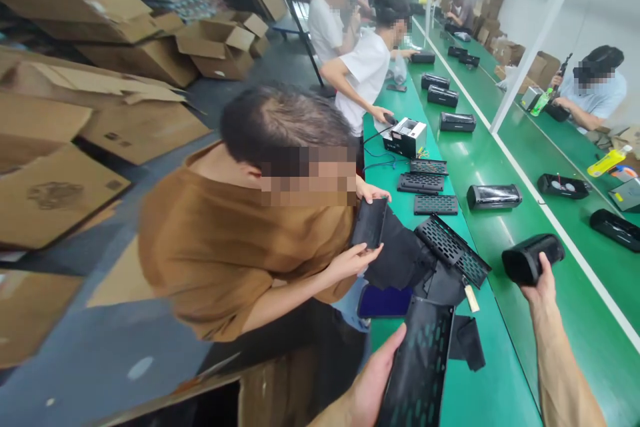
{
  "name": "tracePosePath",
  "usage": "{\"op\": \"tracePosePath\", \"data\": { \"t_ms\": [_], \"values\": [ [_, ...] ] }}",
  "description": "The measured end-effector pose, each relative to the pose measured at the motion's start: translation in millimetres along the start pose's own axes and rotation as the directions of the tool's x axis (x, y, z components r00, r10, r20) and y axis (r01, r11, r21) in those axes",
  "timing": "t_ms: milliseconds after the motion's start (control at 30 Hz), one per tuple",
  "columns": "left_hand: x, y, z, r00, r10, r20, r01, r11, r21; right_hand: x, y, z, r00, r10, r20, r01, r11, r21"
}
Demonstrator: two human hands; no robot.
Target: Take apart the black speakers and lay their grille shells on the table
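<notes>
Left grip (374,383) on grille (419,367), right grip (539,288) on casing (533,259)

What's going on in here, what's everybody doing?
The person's left hand holds a perforated black panel, and their right hand grips a black cylindrical casing. Beside them, a co-worker in a brown shirt handles a smaller black panel. More perforated panels and black casings lie along a green workbench, with other workers further down and cardboard boxes piled at the left.
</notes>
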State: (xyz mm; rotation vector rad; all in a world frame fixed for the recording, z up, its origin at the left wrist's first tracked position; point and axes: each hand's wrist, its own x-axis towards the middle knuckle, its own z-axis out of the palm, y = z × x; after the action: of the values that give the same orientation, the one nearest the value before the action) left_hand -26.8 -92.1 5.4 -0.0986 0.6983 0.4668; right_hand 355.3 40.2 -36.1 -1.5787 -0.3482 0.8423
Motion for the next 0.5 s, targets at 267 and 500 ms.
{"op": "tracePosePath", "data": {
  "t_ms": [267, 500],
  "values": [
    [16.2, 5.0, 31.3, 0.964, -0.135, 0.23, 0.106, 0.985, 0.135, -184.3, -56.4, -133.6, 0.989, -0.12, -0.089, 0.134, 0.975, 0.18],
    [43.1, -27.7, 59.6, 0.929, -0.199, 0.312, 0.163, 0.977, 0.139, -332.9, -22.1, -150.7, 0.957, 0.244, -0.158, -0.225, 0.966, 0.126]
  ]
}}
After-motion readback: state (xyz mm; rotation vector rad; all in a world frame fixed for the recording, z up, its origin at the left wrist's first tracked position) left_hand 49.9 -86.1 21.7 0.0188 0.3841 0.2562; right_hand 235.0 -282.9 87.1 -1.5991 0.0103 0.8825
